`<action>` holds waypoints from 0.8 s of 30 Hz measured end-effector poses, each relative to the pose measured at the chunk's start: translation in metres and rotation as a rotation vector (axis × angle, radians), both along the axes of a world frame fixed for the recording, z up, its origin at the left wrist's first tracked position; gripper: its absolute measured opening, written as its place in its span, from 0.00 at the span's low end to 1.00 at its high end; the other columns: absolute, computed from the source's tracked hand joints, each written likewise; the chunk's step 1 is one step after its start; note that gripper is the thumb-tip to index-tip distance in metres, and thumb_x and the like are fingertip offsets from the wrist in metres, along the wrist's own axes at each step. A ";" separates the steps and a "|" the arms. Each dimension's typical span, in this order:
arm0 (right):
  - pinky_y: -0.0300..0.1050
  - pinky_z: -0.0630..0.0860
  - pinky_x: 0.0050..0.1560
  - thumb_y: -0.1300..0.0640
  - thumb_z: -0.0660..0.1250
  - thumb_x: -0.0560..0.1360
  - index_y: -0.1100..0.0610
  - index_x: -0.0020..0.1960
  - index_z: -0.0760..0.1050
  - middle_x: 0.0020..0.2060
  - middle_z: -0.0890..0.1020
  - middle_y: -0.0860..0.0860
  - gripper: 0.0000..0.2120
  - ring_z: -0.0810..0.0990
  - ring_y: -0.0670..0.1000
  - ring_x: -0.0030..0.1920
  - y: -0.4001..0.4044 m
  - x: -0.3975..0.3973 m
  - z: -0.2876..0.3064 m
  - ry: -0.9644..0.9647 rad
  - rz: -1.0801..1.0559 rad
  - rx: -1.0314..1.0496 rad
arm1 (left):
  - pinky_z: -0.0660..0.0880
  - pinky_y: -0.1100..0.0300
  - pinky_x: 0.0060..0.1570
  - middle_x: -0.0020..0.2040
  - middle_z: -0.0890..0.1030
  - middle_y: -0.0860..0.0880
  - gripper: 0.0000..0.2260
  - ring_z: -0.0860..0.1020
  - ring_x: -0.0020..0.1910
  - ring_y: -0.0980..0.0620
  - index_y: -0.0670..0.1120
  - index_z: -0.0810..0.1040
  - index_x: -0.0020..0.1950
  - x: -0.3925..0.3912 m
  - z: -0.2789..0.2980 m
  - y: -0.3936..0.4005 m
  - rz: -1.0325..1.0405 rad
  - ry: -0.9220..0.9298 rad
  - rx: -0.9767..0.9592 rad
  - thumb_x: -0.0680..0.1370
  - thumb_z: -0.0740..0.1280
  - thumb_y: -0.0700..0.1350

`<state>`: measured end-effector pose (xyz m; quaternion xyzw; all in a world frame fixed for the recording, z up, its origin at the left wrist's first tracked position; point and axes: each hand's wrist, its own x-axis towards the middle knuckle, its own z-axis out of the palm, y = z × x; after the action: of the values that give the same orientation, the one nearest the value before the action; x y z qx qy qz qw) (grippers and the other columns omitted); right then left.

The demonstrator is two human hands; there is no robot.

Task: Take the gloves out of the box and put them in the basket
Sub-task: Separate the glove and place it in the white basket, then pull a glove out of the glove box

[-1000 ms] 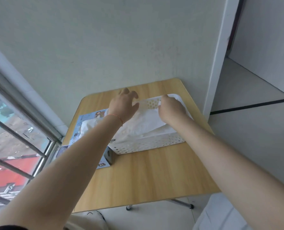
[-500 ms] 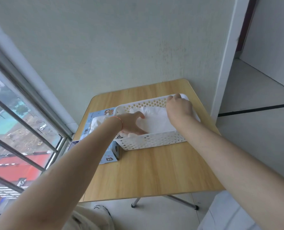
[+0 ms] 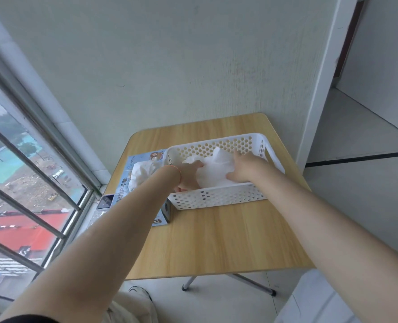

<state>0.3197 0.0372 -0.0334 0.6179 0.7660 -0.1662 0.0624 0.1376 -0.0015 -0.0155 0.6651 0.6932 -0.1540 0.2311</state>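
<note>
A white perforated basket (image 3: 216,197) sits on the wooden table (image 3: 216,241). Thin white gloves (image 3: 214,171) lie crumpled inside it. Both my hands are down in the basket on top of them: my left hand (image 3: 188,176) presses the left part with fingers stretched out, my right hand (image 3: 246,169) presses the right part with spread fingers. To the left of the basket lies the blue glove box (image 3: 125,190), with more white gloves (image 3: 144,171) bulging out of its top opening. My left forearm crosses over the box.
A phone (image 3: 105,201) lies on the sill left of the box. A barred window (image 3: 30,183) runs along the left, a pale wall stands behind the table, and a doorway (image 3: 368,89) opens at the right. The table's near half is bare wood.
Both hands have gone down from the basket's rim into the basket and now press the gloves flat. The camera has shifted, so the table sits further right in view.
</note>
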 end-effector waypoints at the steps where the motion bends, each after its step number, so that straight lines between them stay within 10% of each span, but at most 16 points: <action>1: 0.47 0.71 0.45 0.45 0.63 0.77 0.56 0.78 0.49 0.72 0.63 0.59 0.38 0.75 0.59 0.61 0.000 -0.001 0.000 -0.015 0.001 -0.012 | 0.77 0.59 0.34 0.49 0.78 0.44 0.36 0.78 0.36 0.48 0.56 0.47 0.79 0.000 -0.005 0.001 -0.015 0.014 0.019 0.78 0.64 0.46; 8: 0.43 0.68 0.32 0.52 0.66 0.75 0.58 0.73 0.62 0.58 0.76 0.55 0.30 0.77 0.55 0.47 -0.002 -0.021 0.022 -0.050 0.034 0.181 | 0.83 0.54 0.44 0.45 0.81 0.47 0.43 0.84 0.35 0.51 0.56 0.53 0.78 -0.020 0.026 -0.007 0.030 -0.244 0.051 0.71 0.76 0.54; 12: 0.44 0.67 0.31 0.56 0.61 0.77 0.60 0.58 0.71 0.43 0.74 0.52 0.12 0.75 0.54 0.41 -0.012 -0.058 0.041 0.169 0.149 0.324 | 0.78 0.59 0.37 0.41 0.80 0.49 0.21 0.78 0.29 0.54 0.51 0.72 0.66 -0.056 0.051 -0.020 0.099 -0.340 0.511 0.75 0.73 0.50; 17: 0.46 0.73 0.41 0.55 0.61 0.77 0.58 0.48 0.76 0.46 0.78 0.51 0.07 0.77 0.53 0.44 -0.034 -0.115 0.047 0.572 0.261 0.206 | 0.73 0.63 0.35 0.39 0.78 0.51 0.04 0.75 0.32 0.51 0.50 0.80 0.44 -0.109 0.038 -0.036 0.286 -0.354 0.786 0.76 0.67 0.42; 24: 0.43 0.68 0.44 0.61 0.61 0.75 0.54 0.59 0.72 0.53 0.72 0.50 0.13 0.74 0.51 0.49 -0.042 -0.167 0.034 0.570 0.321 0.214 | 0.73 0.62 0.36 0.44 0.79 0.51 0.14 0.76 0.38 0.55 0.51 0.77 0.51 -0.147 0.008 -0.064 0.378 -0.356 0.627 0.70 0.75 0.52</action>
<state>0.1528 -0.0046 0.0007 0.4211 0.8532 -0.2388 -0.1939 -0.0098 -0.0651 -0.0079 0.5802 0.7660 0.2276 0.1577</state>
